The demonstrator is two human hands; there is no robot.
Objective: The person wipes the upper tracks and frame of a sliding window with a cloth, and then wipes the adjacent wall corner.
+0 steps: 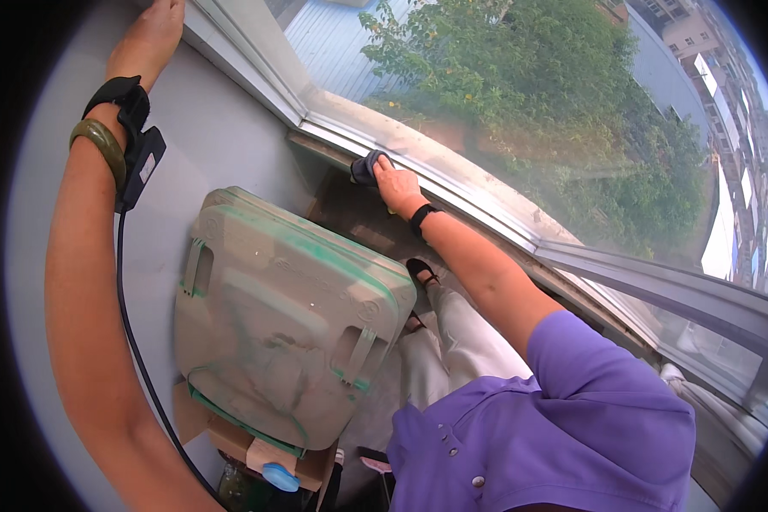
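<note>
My right hand grips a bunched dark grey cloth. The cloth lies against the inner edge of the white window sill track, below the large glass pane. My left hand is raised at the upper left, touching or very near the white window frame. Its fingertips are cut off by the picture's edge, so its grip is hidden. On the left wrist are a black strap with a cabled device and a green bangle.
A dusty plastic storage box with green edges stands between my arms, close to my legs. Below it are a cardboard box and a blue lid. A pink-edged broom or dustpan is near my shirt. The grey wall bounds the left.
</note>
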